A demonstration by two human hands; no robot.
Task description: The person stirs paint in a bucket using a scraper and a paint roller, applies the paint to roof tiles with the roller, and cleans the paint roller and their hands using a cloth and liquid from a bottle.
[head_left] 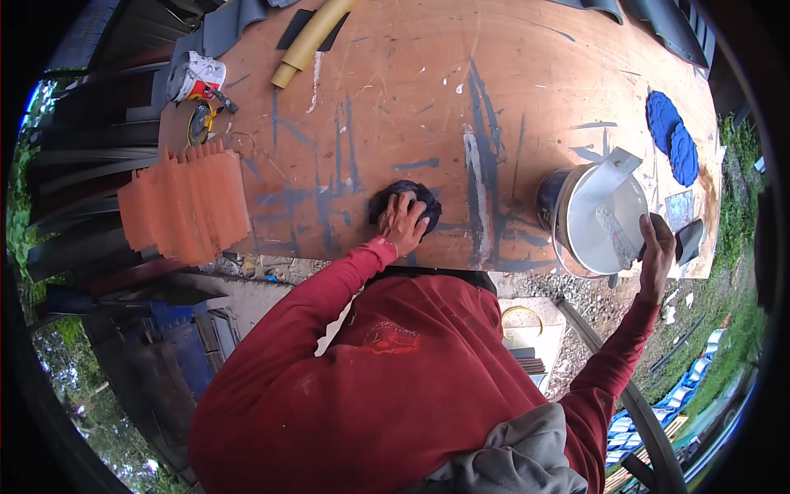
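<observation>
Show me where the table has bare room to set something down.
Widest: the table between tube and blue cloth. Smaller: between orange tile and black bundle under the left hand, and between bundle and bucket. Crowded: the right end, with bucket, right hand and blue cloth; also the far-left corner, around the can.

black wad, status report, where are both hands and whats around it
Left hand on top of black wad, wad on table. Right hand at right rim of bucket. Orange sheet left of wad, bucket right.
</observation>
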